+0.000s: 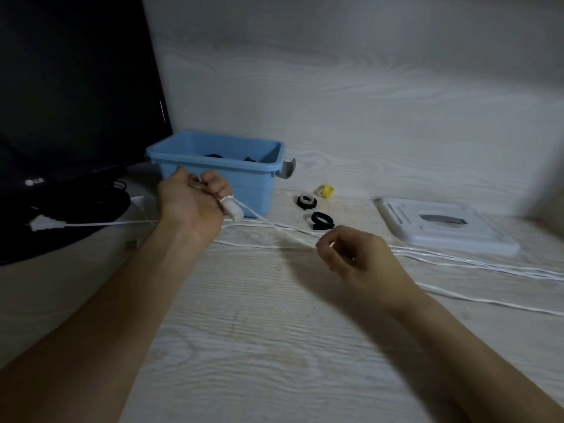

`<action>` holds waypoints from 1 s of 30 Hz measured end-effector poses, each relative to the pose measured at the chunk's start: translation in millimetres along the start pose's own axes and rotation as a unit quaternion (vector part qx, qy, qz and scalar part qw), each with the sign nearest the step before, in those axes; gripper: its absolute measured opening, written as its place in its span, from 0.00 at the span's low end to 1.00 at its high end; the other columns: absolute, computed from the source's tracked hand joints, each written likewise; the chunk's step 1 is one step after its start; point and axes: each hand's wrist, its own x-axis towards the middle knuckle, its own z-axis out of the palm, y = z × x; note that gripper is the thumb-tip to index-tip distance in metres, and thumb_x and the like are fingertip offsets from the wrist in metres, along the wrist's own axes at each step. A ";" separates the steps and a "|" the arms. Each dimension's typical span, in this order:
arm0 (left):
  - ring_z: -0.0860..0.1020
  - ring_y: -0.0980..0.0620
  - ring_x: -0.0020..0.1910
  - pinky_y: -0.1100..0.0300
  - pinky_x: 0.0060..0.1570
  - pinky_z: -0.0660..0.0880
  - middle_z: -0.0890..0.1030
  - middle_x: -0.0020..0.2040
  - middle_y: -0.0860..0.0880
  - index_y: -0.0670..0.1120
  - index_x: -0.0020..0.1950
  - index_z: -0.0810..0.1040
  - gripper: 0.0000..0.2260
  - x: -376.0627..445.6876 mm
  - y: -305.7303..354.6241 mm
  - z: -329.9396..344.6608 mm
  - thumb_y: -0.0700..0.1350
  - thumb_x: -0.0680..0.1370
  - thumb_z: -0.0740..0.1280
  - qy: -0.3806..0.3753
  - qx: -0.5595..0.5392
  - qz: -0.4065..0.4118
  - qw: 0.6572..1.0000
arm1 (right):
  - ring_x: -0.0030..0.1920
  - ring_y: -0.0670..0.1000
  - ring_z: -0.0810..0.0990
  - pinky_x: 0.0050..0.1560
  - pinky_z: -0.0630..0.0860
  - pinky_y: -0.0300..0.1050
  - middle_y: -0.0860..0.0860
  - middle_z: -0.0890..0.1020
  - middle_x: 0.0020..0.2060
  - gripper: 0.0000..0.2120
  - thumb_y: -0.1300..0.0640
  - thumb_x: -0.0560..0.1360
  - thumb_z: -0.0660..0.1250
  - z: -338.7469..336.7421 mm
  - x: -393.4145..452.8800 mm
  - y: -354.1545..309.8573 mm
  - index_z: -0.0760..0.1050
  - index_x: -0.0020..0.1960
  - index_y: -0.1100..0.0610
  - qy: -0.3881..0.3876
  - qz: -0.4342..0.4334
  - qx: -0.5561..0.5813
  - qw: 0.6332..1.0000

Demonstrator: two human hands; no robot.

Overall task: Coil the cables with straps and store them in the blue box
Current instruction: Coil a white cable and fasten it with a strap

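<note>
White cable (457, 261) is stretched across the wooden table (274, 361) in several loose runs, its plug end gripped in the curled fingers of the left hand (195, 199) just in front of the blue box (213, 166), while a strand of it is pinched between thumb and fingertips of the right hand (351, 254). Tangling could be caused if the loose runs are drawn in unevenly, and the lid (442, 227) or the black straps (322, 220) lying near the cable could be dragged along with it.
</note>
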 end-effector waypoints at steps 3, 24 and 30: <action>0.64 0.54 0.24 0.61 0.28 0.62 0.67 0.29 0.50 0.47 0.39 0.64 0.18 -4.2 -5.3 3.1 0.57 0.83 0.52 0.002 0.016 0.005 1.000 | 0.33 0.43 0.78 0.39 0.75 0.39 0.45 0.82 0.33 0.03 0.55 0.76 0.71 4.3 -2.1 -0.7 0.80 0.44 0.50 -0.084 -0.023 -0.032 0.996; 0.83 0.43 0.38 0.53 0.40 0.81 0.84 0.38 0.43 0.42 0.48 0.70 0.06 -43.8 -54.5 -1.3 0.37 0.83 0.57 -0.242 0.452 0.024 0.858 | 0.33 0.45 0.73 0.35 0.69 0.42 0.48 0.78 0.30 0.10 0.55 0.78 0.66 8.2 -11.1 -26.2 0.80 0.38 0.52 -0.153 -0.028 0.144 0.977; 0.68 0.48 0.23 0.57 0.27 0.66 0.76 0.27 0.44 0.40 0.46 0.76 0.13 -52.1 -53.3 -4.2 0.45 0.84 0.57 -0.332 0.592 -0.086 0.729 | 0.27 0.41 0.68 0.32 0.64 0.33 0.40 0.72 0.25 0.14 0.51 0.82 0.60 2.2 -2.8 -25.8 0.74 0.38 0.49 0.048 -0.034 0.123 0.991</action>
